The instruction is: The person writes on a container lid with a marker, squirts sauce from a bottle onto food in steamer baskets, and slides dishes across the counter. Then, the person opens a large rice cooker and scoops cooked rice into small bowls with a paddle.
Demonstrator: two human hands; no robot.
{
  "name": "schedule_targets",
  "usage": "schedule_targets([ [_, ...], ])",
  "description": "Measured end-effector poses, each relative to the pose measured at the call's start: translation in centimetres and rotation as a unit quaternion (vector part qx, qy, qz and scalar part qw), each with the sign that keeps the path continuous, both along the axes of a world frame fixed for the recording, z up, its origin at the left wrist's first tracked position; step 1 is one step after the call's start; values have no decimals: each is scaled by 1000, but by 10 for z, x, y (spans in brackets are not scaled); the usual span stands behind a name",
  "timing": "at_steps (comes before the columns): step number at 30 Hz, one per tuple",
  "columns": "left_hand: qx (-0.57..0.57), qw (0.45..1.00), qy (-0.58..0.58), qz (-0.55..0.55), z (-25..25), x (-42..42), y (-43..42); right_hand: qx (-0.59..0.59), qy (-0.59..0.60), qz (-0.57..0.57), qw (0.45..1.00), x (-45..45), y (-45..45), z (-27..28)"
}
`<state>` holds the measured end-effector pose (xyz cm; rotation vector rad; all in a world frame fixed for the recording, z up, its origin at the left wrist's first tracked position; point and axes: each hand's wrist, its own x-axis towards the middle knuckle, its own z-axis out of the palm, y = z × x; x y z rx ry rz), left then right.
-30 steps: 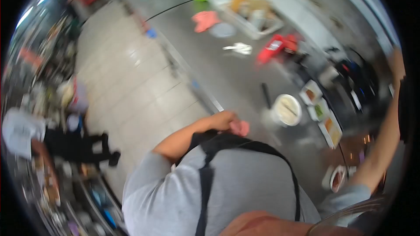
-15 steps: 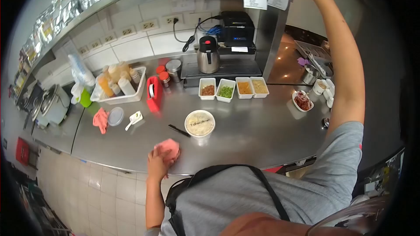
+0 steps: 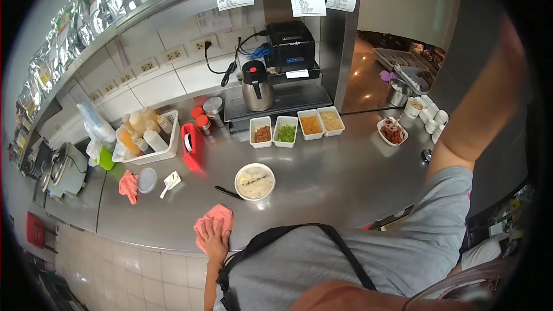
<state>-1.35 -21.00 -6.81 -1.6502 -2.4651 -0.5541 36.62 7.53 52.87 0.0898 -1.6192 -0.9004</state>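
Note:
My left hand (image 3: 213, 238) lies flat, fingers a little apart, on top of a folded pink cloth (image 3: 223, 216) at the counter's front edge. Just beyond it are a black marker-like stick (image 3: 229, 192) and a round lidded tub (image 3: 255, 182) with handwriting on its lid. My right hand (image 3: 510, 43) is raised at the upper right, above the counter, and smeared by motion; its fingers cannot be made out. Below that arm, on the counter, stands a white bowl (image 3: 382, 133) of dark red food with sliced onion on top.
Four-sided white containers, one holding chopped greens (image 3: 285, 133), line the counter (image 3: 322, 196). Behind them stand a thermal jug (image 3: 257, 93) and a black printer (image 3: 291, 49). At left are a red tape dispenser (image 3: 190, 145), a bottle basket (image 3: 151, 155), a second pink cloth (image 3: 128, 186) and a white spoon (image 3: 169, 184).
The view has turned and shifted. My left hand has gone from clutching the bunched cloth to lying flat on it, spread on the counter. My right arm has swung outward and down.

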Motion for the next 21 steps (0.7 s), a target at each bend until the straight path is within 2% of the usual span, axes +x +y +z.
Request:
schedule_targets([
  [4,-2,1000,7,2,1,2,0,60,-92,41,993,-35,-57,-49],
  [8,3,1000,8,-1,-4,2,0,62,-125,56,989,-52,-74,-72],
  [21,-10,1000,4,20,-5,3,2,50,-128,58,989,-50,-73,-90],
])
